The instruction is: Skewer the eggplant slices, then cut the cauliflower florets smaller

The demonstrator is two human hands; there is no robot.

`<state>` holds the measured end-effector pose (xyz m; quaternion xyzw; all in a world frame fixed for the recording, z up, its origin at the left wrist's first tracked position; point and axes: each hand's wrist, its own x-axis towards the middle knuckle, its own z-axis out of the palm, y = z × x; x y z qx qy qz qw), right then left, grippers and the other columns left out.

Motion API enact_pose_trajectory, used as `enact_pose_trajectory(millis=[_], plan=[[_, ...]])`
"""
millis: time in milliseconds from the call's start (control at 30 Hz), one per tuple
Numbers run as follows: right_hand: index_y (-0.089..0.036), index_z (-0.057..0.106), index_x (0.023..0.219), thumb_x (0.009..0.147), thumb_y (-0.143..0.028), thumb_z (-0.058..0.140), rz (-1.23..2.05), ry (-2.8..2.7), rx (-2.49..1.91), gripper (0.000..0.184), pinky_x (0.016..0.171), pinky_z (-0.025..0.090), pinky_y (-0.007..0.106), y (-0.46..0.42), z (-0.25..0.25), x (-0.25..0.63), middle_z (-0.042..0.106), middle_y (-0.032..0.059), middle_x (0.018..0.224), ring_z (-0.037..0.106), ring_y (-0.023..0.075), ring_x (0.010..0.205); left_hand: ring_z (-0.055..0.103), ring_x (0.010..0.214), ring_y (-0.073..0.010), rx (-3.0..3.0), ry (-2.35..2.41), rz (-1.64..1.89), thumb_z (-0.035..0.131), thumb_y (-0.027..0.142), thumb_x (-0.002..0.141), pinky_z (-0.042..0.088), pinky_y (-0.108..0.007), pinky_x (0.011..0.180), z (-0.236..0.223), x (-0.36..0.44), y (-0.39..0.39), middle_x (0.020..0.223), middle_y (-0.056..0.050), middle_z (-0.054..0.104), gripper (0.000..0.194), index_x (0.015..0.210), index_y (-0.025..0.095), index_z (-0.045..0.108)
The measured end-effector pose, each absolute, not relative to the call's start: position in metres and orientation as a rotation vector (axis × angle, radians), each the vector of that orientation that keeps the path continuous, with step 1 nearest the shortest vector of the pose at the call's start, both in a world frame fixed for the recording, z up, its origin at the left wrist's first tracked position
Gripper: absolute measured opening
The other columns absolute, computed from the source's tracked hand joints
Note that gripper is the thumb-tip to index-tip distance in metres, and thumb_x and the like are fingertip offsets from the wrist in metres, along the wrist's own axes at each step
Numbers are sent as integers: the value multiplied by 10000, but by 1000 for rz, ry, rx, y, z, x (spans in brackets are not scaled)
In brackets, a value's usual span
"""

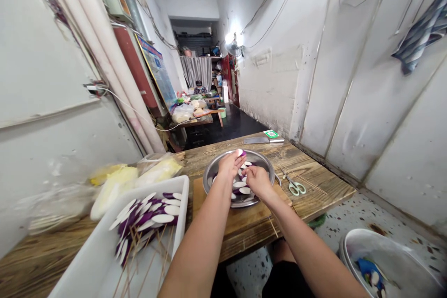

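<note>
Eggplant slice (241, 153) – white face, purple skin – gripped by L hand (230, 165); R hand (257, 180) curled, can't tell on what.

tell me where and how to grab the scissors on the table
Probably best by the pale green handle loops, with the right hand coming from the near side: the scissors lie flat, loops toward the wearer, blades pointing away and left, and thin sticks lie along their far side.

Food-prep room: cleaver (255, 140), steel bowl (208, 173), skewered eggplant (162, 218).
</note>
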<state>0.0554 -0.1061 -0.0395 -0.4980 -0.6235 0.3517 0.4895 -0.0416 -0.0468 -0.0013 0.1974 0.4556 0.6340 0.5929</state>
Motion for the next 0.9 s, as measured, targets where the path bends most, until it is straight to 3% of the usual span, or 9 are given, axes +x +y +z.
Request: enact_pose_trajectory(millis=[700,800,900], plan=[[-156,654,702,828,-155,411,790,-1444,-1314,273,498,378,200,-101,-40,53,586,20,516,545,127,518,687,647,-198,553,1083,1351,612,37,784,556,-334,716,4,-34,-54,659,-94,668,102,749,112,552],[-157,652,699,821,-150,416,766,-1438,-1330,266,512,385,200,-100,-38,54,610,28,550,553,128,543,677,617,-191,561,1076,1344,642,32,757,546,-292,644,6,-29,-58,641,-84,656,129,707,115,556],[-159,653,693,818,-146,405,714,-1402,-1327,279,562,412,205,-95,-35,55,653,42,630,570,127,592,584,443,-109,621,1094,1298,656,28,737,461,-193,479,7,-24,-62,565,-44,616,164,635,109,556]])
